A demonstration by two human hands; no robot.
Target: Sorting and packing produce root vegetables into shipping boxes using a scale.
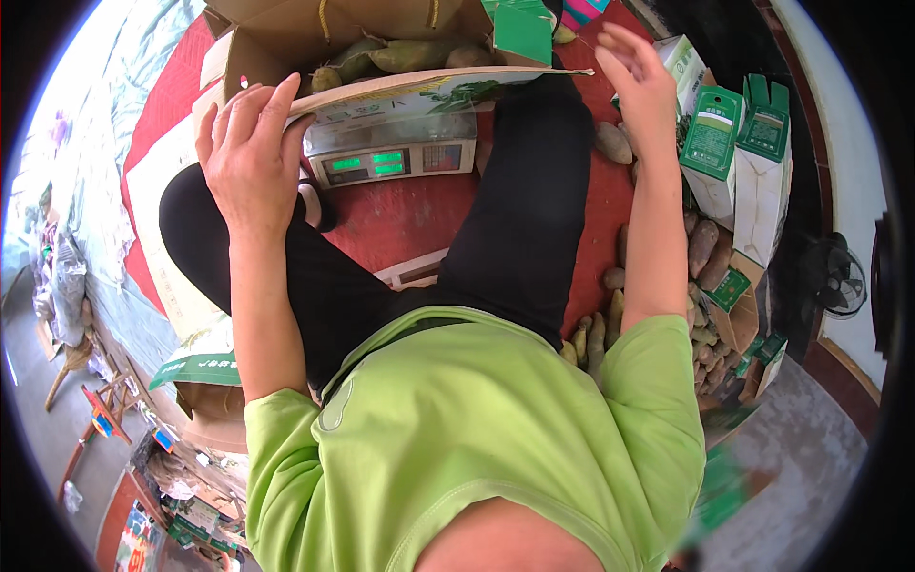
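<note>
On the far side of the red floor mat (400, 214), an open brown cardboard box (381, 38) with a printed flap sits on a flat silver weighing scale with green digits (391, 157), and greenish-brown sweet potatoes (400, 55) lie inside it. At the near left corner of the box, the left hand (250, 153) lies flat with fingers spread on the edge of the lowered flap, touching it and gripping nothing. Far to the right, the right hand (637, 81) is open with fingers loosely apart, holding nothing, raised just beside the box's right end and near a white-and-green carton (686, 62). More upright green-and-white cartons (739, 143) stand along the right, and loose brown sweet potatoes (705, 248) lie scattered on the mat below them, running nearer past the right elbow. Between the arms, the person's black trouser legs (524, 210) fold around the scale, with a bright green shirt (477, 439) nearest.
</note>
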